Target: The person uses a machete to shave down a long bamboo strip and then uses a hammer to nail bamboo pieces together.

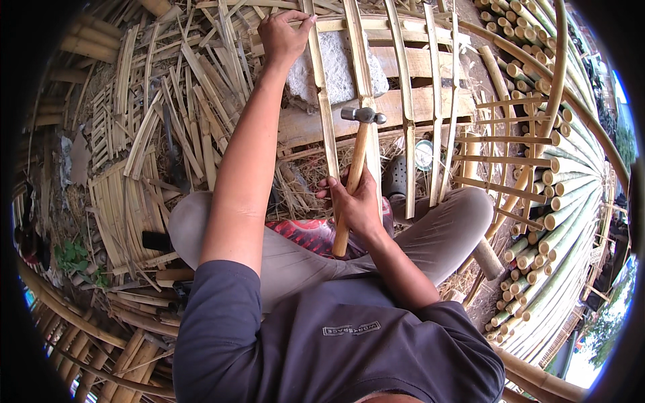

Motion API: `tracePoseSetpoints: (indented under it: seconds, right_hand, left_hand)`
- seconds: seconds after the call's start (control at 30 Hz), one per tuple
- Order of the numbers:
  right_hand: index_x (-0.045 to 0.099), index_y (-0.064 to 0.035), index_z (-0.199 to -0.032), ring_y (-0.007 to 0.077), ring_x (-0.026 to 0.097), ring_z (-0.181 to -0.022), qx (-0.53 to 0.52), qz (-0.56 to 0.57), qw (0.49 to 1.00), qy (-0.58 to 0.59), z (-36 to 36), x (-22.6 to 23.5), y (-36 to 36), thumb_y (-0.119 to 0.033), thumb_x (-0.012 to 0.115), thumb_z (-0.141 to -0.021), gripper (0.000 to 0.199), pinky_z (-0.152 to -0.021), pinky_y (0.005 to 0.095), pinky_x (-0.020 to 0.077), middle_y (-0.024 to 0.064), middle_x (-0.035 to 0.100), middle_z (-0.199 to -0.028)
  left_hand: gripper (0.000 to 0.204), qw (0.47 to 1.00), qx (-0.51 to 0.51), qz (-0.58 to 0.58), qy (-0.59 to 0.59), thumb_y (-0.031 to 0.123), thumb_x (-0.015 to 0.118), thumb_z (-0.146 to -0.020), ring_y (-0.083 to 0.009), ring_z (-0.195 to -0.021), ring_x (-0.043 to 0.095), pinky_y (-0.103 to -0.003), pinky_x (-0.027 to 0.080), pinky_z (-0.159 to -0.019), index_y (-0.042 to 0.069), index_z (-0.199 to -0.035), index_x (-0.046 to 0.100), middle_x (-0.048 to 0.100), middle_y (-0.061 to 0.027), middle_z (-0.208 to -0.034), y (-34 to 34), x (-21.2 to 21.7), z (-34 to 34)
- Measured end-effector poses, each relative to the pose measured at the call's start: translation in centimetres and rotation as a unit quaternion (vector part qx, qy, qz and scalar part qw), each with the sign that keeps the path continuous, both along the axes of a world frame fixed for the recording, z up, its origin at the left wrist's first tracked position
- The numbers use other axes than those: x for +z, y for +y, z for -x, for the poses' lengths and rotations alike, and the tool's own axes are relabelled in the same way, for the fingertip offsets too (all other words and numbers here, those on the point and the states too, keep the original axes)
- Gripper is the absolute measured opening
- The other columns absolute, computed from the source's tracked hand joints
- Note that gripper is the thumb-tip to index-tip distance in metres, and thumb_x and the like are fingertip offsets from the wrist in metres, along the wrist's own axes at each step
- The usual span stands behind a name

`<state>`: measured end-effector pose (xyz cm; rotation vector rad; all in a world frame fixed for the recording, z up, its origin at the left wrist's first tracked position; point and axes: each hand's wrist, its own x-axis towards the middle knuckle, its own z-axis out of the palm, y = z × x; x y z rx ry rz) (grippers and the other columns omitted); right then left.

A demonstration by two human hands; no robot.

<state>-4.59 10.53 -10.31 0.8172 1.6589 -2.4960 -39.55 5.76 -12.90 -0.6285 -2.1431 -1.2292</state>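
Holding hammer [357, 158]: right hand [361, 208] | pinching strip [325, 111], far part: left hand [283, 41] | strip points away (hammer head just right)

Daylit dirt ground [473, 67], stacked bamboo poles [568, 232], green plant [72, 257]

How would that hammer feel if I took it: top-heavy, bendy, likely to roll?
The hammer would probably feel top-heavy, with its metal head at one end of a slim wooden handle. That handle looks straight, so likely stiff. Laid down, it probably wouldn't roll far, since the head juts out sideways.
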Motion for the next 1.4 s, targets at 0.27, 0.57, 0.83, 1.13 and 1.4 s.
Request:
tracePoseSetpoints:
  seconds: [0.27,0.57,0.83,1.13,1.4]
  right_hand:
    - [0.034,-0.0033,-0.108,0.0232,0.072,-0.077,0.001,-0.012,1.000,-0.003,0.1,0.2,0.0,0.006,0.054,-0.097,0.024,-0.061,0.0318,0.0617,0.0169,0.066,-0.091]
    - [0.034,-0.0019,-0.116,0.0223,0.072,-0.075,0.002,-0.008,1.000,-0.024,0.1,0.7,0.0,0.005,0.055,-0.098,0.029,-0.060,0.0305,0.0605,0.0156,0.066,-0.092]
    - [0.035,-0.0034,-0.115,0.0219,0.072,-0.077,-0.002,-0.003,1.000,0.002,-0.1,0.0,0.0,0.005,0.054,-0.098,0.027,-0.059,0.0305,0.0606,0.0156,0.066,-0.093]
    - [0.035,-0.0029,-0.109,0.0230,0.072,-0.076,-0.013,0.001,1.000,0.022,-0.3,-0.6,-0.2,0.006,0.053,-0.098,0.023,-0.062,0.0302,0.0610,0.0163,0.066,-0.092]
    - [0.035,-0.0027,-0.109,0.0232,0.072,-0.077,-0.003,-0.002,1.000,0.013,-0.3,-0.6,0.0,0.005,0.053,-0.098,0.023,-0.062,0.0303,0.0610,0.0168,0.066,-0.092]
  left_hand:
    - [0.030,1.000,-0.001,0.007,-0.025,0.042,0.081,-0.080,-0.0196,-0.063,0.068,-0.032,0.051,-0.060,0.013,-0.083,0.079,0.073,-0.0061,-0.072,0.0,-0.1,-0.1]
    - [0.030,0.999,-0.005,0.003,-0.037,0.043,0.080,-0.080,-0.0195,-0.063,0.068,-0.033,0.052,-0.061,0.014,-0.082,0.079,0.074,-0.0058,-0.073,0.0,0.3,-0.3]
    - [0.030,0.999,0.002,0.009,-0.038,0.043,0.080,-0.081,-0.0179,-0.060,0.066,-0.033,0.050,-0.058,0.013,-0.083,0.079,0.073,-0.0058,-0.072,0.0,0.2,-0.3]
    - [0.029,1.000,0.002,0.007,-0.030,0.041,0.081,-0.081,-0.0196,-0.060,0.066,-0.034,0.050,-0.059,0.012,-0.083,0.079,0.073,-0.0078,-0.070,0.0,0.3,-0.3]
    - [0.030,0.999,-0.004,0.006,-0.035,0.041,0.080,-0.081,-0.0199,-0.061,0.067,-0.034,0.050,-0.059,0.011,-0.083,0.079,0.073,-0.0077,-0.070,0.0,0.4,-0.3]
